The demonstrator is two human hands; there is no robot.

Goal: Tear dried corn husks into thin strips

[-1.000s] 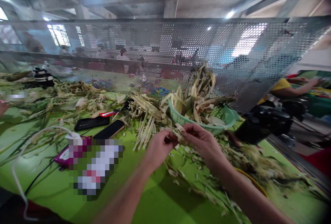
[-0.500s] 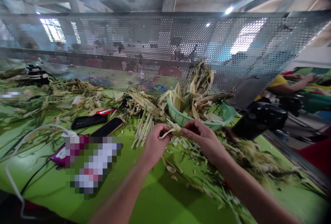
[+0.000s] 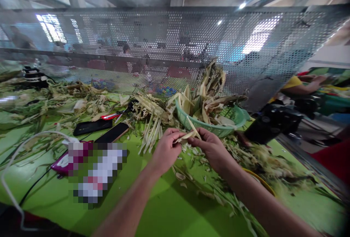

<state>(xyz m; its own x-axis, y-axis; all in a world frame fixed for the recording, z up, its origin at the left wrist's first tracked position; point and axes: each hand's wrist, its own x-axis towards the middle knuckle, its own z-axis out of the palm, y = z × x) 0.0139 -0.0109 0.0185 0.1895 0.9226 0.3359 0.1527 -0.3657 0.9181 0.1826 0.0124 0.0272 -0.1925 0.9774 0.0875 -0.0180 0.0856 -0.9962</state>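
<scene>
A pale strip of corn husk [image 3: 193, 132] is stretched between my two hands, bent so that one end points up. My left hand [image 3: 170, 145] is closed, pinching the strip's left part between thumb and fingers. On the other side my right hand [image 3: 210, 145] grips it with thumb and forefinger. Just beyond the hands stands a green plastic basket [image 3: 188, 122] with dried corn husks [image 3: 209, 84] heaped in it. Left of the basket lies a fan of narrow husk strips [image 3: 151, 135]. Small husk scraps [image 3: 180, 175] are scattered beneath my hands.
On the green table [image 3: 169, 208], two phones [image 3: 93, 127], a red cutter [image 3: 111, 116], a purple packet [image 3: 61, 162] and a white cable [image 3: 7, 171] lie at left. A perforated metal screen [image 3: 153, 47] closes the back. Corn silk [image 3: 269, 164] lies at right; a person's arm [image 3: 306, 87] shows beyond.
The husk piece between my hands has shifted: one end now sticks upward where it was bunched and flatter. A yellow rim now shows beside my right forearm. The view has moved slightly.
</scene>
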